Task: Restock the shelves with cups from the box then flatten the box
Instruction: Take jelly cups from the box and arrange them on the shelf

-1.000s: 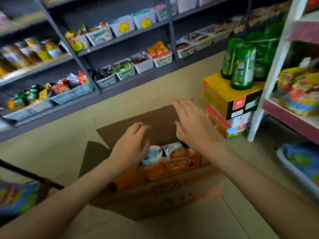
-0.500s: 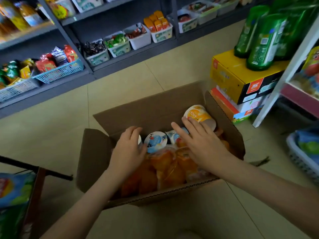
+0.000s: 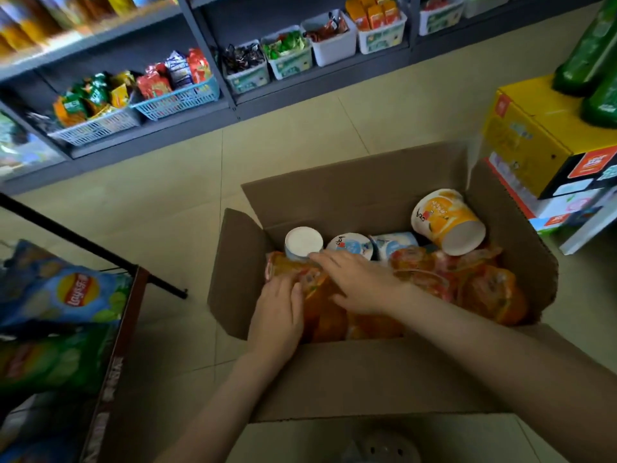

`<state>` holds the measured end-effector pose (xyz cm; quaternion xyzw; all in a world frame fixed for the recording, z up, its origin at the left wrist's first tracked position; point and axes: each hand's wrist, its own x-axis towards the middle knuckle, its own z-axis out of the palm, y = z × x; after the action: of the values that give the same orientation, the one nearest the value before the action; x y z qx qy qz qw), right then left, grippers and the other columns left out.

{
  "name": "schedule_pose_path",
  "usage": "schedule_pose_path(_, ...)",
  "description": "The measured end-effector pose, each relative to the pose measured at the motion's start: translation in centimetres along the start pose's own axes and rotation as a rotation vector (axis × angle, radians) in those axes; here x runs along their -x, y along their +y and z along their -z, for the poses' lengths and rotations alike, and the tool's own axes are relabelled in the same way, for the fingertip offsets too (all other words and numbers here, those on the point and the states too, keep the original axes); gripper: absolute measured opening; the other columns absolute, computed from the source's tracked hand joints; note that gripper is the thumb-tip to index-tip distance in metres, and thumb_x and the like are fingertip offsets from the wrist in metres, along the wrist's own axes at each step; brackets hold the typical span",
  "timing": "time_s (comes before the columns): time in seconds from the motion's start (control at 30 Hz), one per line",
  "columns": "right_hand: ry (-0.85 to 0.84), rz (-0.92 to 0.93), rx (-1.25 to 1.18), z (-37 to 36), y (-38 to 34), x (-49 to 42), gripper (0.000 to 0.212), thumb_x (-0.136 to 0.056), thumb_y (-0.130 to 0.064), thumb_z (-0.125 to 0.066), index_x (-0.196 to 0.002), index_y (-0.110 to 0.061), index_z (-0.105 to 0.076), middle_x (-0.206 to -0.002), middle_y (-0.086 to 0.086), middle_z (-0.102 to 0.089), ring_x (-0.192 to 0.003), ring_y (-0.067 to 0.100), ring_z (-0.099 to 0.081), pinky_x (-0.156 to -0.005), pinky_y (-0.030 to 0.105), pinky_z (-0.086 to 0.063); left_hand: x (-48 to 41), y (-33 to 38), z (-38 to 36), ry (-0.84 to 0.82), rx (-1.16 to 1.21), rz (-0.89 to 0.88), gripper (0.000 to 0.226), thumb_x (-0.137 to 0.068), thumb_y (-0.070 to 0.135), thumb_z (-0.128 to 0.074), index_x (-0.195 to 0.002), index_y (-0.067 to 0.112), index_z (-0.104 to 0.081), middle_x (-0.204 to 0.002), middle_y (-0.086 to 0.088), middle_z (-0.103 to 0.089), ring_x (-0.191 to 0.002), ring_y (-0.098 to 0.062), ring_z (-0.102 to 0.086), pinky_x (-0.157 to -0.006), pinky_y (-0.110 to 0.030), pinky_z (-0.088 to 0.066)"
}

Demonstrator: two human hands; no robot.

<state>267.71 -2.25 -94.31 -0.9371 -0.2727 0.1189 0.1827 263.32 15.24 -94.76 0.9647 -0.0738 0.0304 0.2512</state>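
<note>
An open cardboard box [image 3: 350, 195] stands on the floor in front of me. Inside, an orange paper cup [image 3: 447, 222] lies on its side at the back right. Three white and blue cups [image 3: 350, 245] stand along the back wall. Orange plastic-wrapped cup packs [image 3: 490, 292] fill the front. My left hand [image 3: 277, 315] grips the left end of one orange pack [image 3: 320, 309] at the box's left side. My right hand [image 3: 360, 279] lies across the top of the same pack, fingers stretched to the left.
Grey shelves [image 3: 200, 125] with baskets of snacks run along the back. A yellow carton [image 3: 527, 128] on stacked boxes bears green bottles [image 3: 587, 51] at the right. A carton of chip bags [image 3: 66, 295] and a black rod [image 3: 100, 248] sit at the left.
My view has dropped closer over the box. My right hand has left the orange cup and moved left onto the orange pack. My left hand has slid down to that pack's left end.
</note>
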Motion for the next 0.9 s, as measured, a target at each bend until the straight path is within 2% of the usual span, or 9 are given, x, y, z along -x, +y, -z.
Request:
schedule_pose_path(0.1, 0.015, -0.019, 0.003, -1.6, -0.4, 0.5, 0.073, -0.093, -0.023, -0.052, -0.152, -0.024, -0.008, -0.148, 0.003, -0.035, -0.133, 0.02, -0.035, -0.106, 0.031, -0.028, 0.1, -0.2, 0.2, -0.033, -0.026, -0.021, 0.05, -0.095, 0.04, -0.021, -0.118, 0.014, -0.056, -0.115, -0.002, -0.058, -0.107, -0.012, -0.049, -0.092, -0.018, -0.032)
schedule_pose_path(0.17, 0.052, -0.041, 0.0, -1.9, -0.4, 0.4, 0.072, -0.094, -0.023, -0.051, -0.151, -0.024, -0.008, -0.146, 0.003, -0.038, -0.132, 0.02, -0.036, -0.106, 0.03, -0.027, -0.4, -0.2, 0.5, -0.085, -0.056, -0.023, 0.05, -0.095, 0.041, -0.02, -0.119, 0.015, -0.056, -0.118, -0.002, -0.057, -0.109, -0.012, -0.048, -0.092, -0.017, -0.031)
schedule_pose_path(0.27, 0.05, -0.046, -0.057, -1.6, -0.4, 0.4, 0.076, -0.093, -0.021, -0.053, -0.151, -0.027, -0.006, -0.15, 0.001, -0.032, -0.135, 0.019, -0.031, -0.108, 0.031, -0.025, -1.6, -0.1, 1.1, -0.146, -0.12, -0.053, 0.048, -0.098, 0.043, -0.021, -0.122, 0.02, -0.056, -0.123, 0.0, -0.058, -0.114, -0.013, -0.049, -0.094, -0.022, -0.034)
schedule_pose_path(0.33, 0.052, -0.029, -0.087, -1.4, -0.2, 0.6, 0.079, -0.092, -0.02, -0.056, -0.151, -0.031, -0.004, -0.154, -0.001, -0.023, -0.139, 0.019, -0.025, -0.111, 0.033, -0.023, -2.6, 0.2, 1.7, -0.155, -0.143, -0.062, 0.041, -0.101, 0.036, -0.026, -0.122, 0.018, -0.057, -0.122, -0.003, -0.059, -0.113, -0.016, -0.051, -0.093, -0.027, -0.038)
schedule_pose_path(0.43, 0.042, -0.023, -0.055, -1.5, 0.3, 0.5, 0.071, -0.094, -0.019, -0.052, -0.151, -0.029, -0.01, -0.156, -0.002, -0.017, -0.141, 0.019, -0.02, -0.113, 0.034, -0.02, -4.9, 0.5, 2.5, -0.145, -0.131, 0.082, 0.034, -0.1, 0.029, -0.037, -0.122, 0.012, -0.056, -0.121, -0.006, -0.056, -0.101, -0.013, -0.051, -0.083, -0.024, -0.039)
schedule_pose_path(0.5, 0.025, -0.036, -0.055, -1.6, 0.4, 0.3, 0.065, -0.095, -0.014, -0.047, -0.15, -0.025, -0.015, -0.156, -0.002, -0.019, -0.141, 0.019, -0.021, -0.113, 0.034, -0.02, -5.8, 0.6, 2.5, -0.132, -0.252, 0.15, 0.032, -0.097, 0.026, -0.042, -0.122, 0.01, -0.054, -0.12, -0.008, -0.053, -0.101, -0.017, -0.05, -0.078, -0.025, -0.039)
schedule_pose_path(0.63, -0.011, -0.063, -0.064, -0.2, 0.5, -0.5, 0.068, -0.093, -0.002, -0.043, -0.15, -0.022, -0.013, -0.156, 0.0, -0.017, -0.142, 0.019, -0.017, -0.114, 0.034, -0.019, -7.1, 0.9, 2.0, -0.251, -0.64, 0.244, 0.034, -0.098, 0.024, -0.037, -0.122, 0.004, -0.049, -0.123, -0.014, -0.05, -0.113, -0.029, -0.048, -0.092, -0.035, -0.041)
schedule_pose_path(0.77, -0.071, 0.0, -0.011, 1.3, 0.4, -1.5, 0.08, -0.085, 0.005, -0.046, -0.151, -0.024, -0.011, -0.157, -0.002, -0.014, -0.143, 0.019, -0.012, -0.115, 0.033, -0.016, -8.3, 0.4, 1.2, -0.337, -0.575, 0.308, 0.024, -0.096, 0.02, -0.041, -0.1, 0.009, -0.062, -0.105, -0.009, -0.064, -0.094, -0.023, -0.061, -0.078, -0.03, -0.049)
schedule_pose_path(0.9, -0.106, 0.0, -0.127, 2.2, 0.4, -2.1, 0.075, -0.087, 0.0, -0.045, -0.15, -0.027, -0.015, -0.156, -0.004, -0.017, -0.143, 0.018, -0.014, -0.115, 0.038, -0.022, -8.2, 0.3, 1.2, -0.31, -0.589, 0.308, 0.025, -0.095, 0.015, -0.039, -0.106, 0.01, -0.061, -0.109, -0.009, -0.061, -0.102, -0.026, -0.055, -0.084, -0.033, -0.044)
